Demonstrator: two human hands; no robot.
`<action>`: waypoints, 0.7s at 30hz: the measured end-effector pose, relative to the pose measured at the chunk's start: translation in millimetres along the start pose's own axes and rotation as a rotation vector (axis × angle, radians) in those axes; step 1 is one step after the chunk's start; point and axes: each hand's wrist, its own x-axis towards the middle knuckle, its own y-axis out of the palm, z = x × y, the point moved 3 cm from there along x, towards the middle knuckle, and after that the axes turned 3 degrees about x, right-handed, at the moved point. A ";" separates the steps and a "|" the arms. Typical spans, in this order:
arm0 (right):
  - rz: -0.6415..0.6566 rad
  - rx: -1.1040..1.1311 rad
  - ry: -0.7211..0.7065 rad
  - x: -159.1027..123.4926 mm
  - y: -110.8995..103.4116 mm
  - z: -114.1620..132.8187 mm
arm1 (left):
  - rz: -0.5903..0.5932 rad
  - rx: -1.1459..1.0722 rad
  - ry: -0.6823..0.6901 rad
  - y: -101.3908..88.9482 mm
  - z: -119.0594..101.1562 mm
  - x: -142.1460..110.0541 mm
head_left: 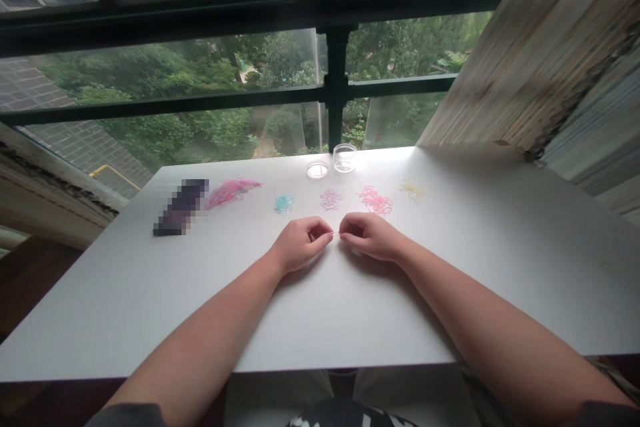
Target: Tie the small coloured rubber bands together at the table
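Observation:
My left hand (304,240) and my right hand (371,235) meet over the middle of the white table (300,320), fingertips a small gap apart. Both are closed in a pinch. Between them runs a thin, pale pinkish elastic band (336,234), its ends hidden in my fingertips. Just beyond my hands lie small loose piles of elastic bands: blue (284,203), lilac (330,199), pink (376,200) and pale yellow (412,190). A bigger mixed pink pile of bands (233,192) spreads out farther left.
A clear round container (345,158) stands at the table's far edge, with a clear round lid (317,170) beside it. A dark, pixelated oblong object (181,207) lies at the left. Behind the table is a window with green bars (336,67); a striped curtain (495,54) hangs at the right.

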 end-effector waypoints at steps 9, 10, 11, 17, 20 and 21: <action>-0.083 -0.026 0.029 0.8 -1.1 -1.4 | -0.028 -0.036 -0.018 0.0 3.2 -0.3; -0.108 -0.035 0.040 1.3 -1.7 -2.0 | -0.044 -0.047 -0.022 -0.1 4.2 -0.2; -0.137 -0.041 0.053 2.1 -2.3 -2.9 | -0.060 -0.057 -0.029 -0.3 5.3 0.0; -0.273 -0.002 0.163 10.7 -2.2 -12.5 | -0.091 -0.078 -0.047 -1.7 8.2 1.7; -0.330 -0.034 0.203 15.3 -2.0 -16.0 | -0.087 -0.074 -0.044 -2.6 7.1 2.7; -0.357 -0.071 0.204 16.8 -2.3 -15.9 | -0.083 -0.073 -0.040 -2.8 6.6 2.9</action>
